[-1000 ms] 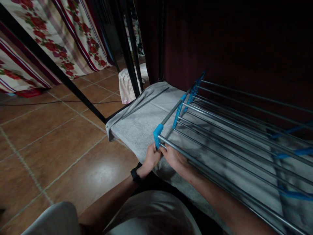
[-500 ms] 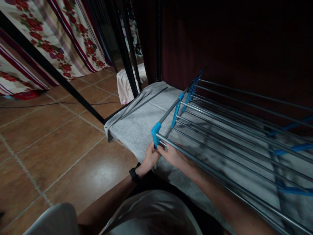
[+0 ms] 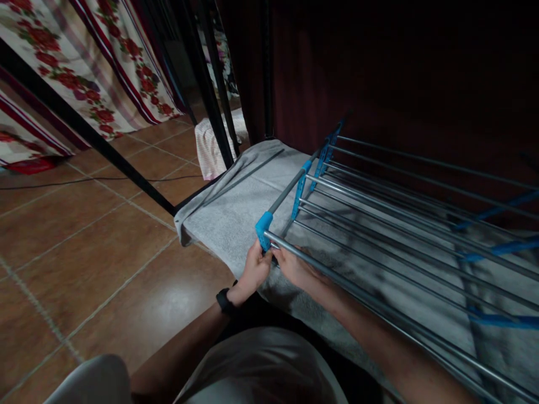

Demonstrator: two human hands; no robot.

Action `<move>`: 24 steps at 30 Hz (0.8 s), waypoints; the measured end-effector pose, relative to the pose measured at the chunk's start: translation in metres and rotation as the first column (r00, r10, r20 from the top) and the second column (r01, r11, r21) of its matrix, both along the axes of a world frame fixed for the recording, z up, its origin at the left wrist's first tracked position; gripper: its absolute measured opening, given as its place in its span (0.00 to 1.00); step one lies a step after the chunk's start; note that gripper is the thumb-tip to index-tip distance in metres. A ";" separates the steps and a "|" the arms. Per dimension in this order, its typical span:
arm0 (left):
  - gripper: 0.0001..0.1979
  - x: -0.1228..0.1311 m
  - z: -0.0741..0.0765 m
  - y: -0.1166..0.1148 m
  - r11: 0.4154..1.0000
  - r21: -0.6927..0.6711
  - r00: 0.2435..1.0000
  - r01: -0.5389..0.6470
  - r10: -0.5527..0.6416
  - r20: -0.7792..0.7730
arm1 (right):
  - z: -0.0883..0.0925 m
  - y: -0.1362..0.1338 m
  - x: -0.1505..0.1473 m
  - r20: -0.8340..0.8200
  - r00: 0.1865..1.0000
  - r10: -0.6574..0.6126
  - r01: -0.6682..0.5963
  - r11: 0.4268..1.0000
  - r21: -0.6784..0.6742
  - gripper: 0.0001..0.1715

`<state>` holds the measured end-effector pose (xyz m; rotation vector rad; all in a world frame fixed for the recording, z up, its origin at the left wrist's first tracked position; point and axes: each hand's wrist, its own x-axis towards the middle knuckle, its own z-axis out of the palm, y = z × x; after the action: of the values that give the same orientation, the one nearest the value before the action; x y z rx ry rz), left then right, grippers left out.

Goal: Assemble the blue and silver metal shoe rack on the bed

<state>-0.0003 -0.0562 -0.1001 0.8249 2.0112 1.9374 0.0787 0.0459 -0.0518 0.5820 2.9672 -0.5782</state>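
Grey cloth (image 3: pixel 227 219) spread beneath. Drying rack (image 3: pixel 370 205) over it, right side. Long bars look seated in blue end pieces (image 3: pixel 299 191); frame probably mostly together. Hands meet at near-left end: left hand (image 3: pixel 255 270) clamped on blue corner piece (image 3: pixel 263 224), right hand (image 3: pixel 297 270) just beside, grip unclear. Corner likely unfinished; underside fit hidden.

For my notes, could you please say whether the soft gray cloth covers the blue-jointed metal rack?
No, the gray cloth lies spread beneath the metal rack.
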 end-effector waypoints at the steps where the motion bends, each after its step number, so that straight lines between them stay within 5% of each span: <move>1: 0.09 0.000 0.000 0.000 1.000 0.007 1.000 0.000 0.000 0.002 | 0.001 -0.001 0.000 0.011 1.000 -0.007 0.007 1.000 0.000 0.25; 13: 0.07 -0.009 0.000 -0.002 0.998 -0.036 0.996 0.058 -0.060 -0.063 | 0.024 -0.006 0.004 0.034 0.996 0.079 -0.078 0.997 -0.007 0.25; 19: 0.21 -0.007 -0.016 -0.012 0.984 -0.091 0.984 0.156 -0.163 -0.071 | 0.023 -0.003 0.005 0.067 0.991 0.112 -0.107 0.992 -0.069 0.22; 24: 0.15 -0.008 -0.025 -0.016 0.981 -0.127 0.985 0.145 -0.155 -0.075 | 0.017 0.000 0.005 0.046 0.985 0.166 -0.160 0.979 -0.123 0.21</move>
<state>-0.0083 -0.0719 -0.1250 1.0127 2.0261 1.7081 0.0840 0.0457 -0.0347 0.3349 2.8673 -0.7039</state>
